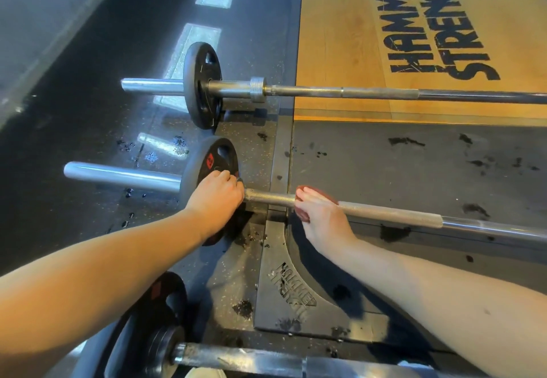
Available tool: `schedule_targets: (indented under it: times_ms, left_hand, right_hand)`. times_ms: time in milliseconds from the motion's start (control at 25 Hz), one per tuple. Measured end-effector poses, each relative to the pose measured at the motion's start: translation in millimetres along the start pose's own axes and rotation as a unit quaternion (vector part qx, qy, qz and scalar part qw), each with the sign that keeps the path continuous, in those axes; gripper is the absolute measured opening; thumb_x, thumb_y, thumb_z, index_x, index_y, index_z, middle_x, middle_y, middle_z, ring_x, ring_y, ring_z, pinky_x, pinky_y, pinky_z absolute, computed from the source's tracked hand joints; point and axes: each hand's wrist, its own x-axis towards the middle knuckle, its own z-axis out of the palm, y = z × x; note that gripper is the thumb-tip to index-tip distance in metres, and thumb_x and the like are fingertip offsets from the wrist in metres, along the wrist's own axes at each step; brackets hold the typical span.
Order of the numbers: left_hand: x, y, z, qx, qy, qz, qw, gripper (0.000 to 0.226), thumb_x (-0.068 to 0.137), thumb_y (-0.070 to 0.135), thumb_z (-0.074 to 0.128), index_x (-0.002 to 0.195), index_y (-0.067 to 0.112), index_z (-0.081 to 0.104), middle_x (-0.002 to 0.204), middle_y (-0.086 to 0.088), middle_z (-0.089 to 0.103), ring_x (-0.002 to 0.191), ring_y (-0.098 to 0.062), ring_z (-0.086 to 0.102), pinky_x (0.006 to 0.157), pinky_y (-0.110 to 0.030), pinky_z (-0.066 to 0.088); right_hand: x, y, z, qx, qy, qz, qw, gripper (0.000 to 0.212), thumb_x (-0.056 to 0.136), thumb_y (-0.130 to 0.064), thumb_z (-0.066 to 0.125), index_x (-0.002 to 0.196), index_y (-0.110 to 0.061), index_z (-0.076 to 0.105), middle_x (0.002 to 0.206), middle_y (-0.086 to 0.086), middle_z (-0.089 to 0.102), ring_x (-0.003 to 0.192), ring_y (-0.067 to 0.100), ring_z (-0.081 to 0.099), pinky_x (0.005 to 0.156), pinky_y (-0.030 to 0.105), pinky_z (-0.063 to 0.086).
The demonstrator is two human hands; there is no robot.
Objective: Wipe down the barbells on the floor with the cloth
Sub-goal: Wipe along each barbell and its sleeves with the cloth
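Note:
Three barbells lie on the gym floor. The middle barbell (pixel 384 213) runs left to right with a black plate (pixel 204 155) on its left sleeve. My left hand (pixel 217 197) grips the bar's collar end right beside that plate. My right hand (pixel 321 215) wraps a dark red cloth (pixel 318 192) around the knurled shaft a little to the right. The far barbell (pixel 355 92) lies across the wooden platform with its own black plate (pixel 202 84). The near barbell (pixel 242 360) shows at the bottom edge.
A wooden lifting platform (pixel 340 22) with black lettering fills the upper right. Black rubber matting (pixel 414 170) with dark wet spots lies under the middle bar. A black corner ramp (pixel 284 297) sits between the middle and near bars.

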Motion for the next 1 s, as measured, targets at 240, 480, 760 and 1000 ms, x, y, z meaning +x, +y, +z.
schedule_targets:
  times_ms: [240,480,760,1000]
  left_hand:
    - [3.0,-7.9,-3.7,-0.071,0.026,-0.032,0.997,0.028,0.094,0.03,0.065,0.119,0.021,0.053,0.116,0.001,0.068,0.105,-0.018,0.062,0.095,-0.033,0.049]
    - [-0.6,-8.9,-12.9,-0.126,0.034,-0.049,0.99,0.024,0.095,0.027,0.065,0.115,0.024,0.052,0.11,0.004,0.068,0.103,-0.017,0.06,0.092,-0.03,0.047]
    - [6.4,-6.0,-11.3,-0.111,0.043,-0.017,0.993,0.021,0.095,0.021,0.063,0.112,0.021,0.051,0.104,0.0,0.068,0.098,-0.02,0.06,0.089,-0.032,0.046]
    - [0.6,-17.2,-6.0,-0.126,0.057,-0.033,0.99,0.021,0.094,0.029,0.065,0.111,0.026,0.054,0.105,0.006,0.068,0.099,-0.014,0.06,0.09,-0.028,0.046]
  right_hand:
    - [57.1,-70.0,36.1,0.013,-0.047,-0.002,0.999,0.032,0.09,-0.005,0.069,0.122,-0.002,0.069,0.13,0.013,0.066,0.128,0.028,0.055,0.11,0.038,0.042]
    - [41.5,-26.3,10.6,0.007,-0.093,-0.078,0.993,0.051,0.09,-0.003,0.069,0.139,-0.01,0.061,0.151,0.005,0.053,0.144,0.021,0.044,0.121,0.035,0.034]
    - [-31.1,52.3,-40.6,-0.052,-0.054,-0.011,0.997,0.056,0.081,-0.006,0.084,0.134,-0.014,0.065,0.149,-0.001,0.052,0.142,0.012,0.041,0.119,0.039,0.035]
    - [46.2,-56.6,38.1,-0.011,-0.052,-0.031,0.998,0.039,0.091,0.001,0.068,0.129,-0.004,0.068,0.149,0.01,0.054,0.145,0.027,0.041,0.123,0.038,0.029]
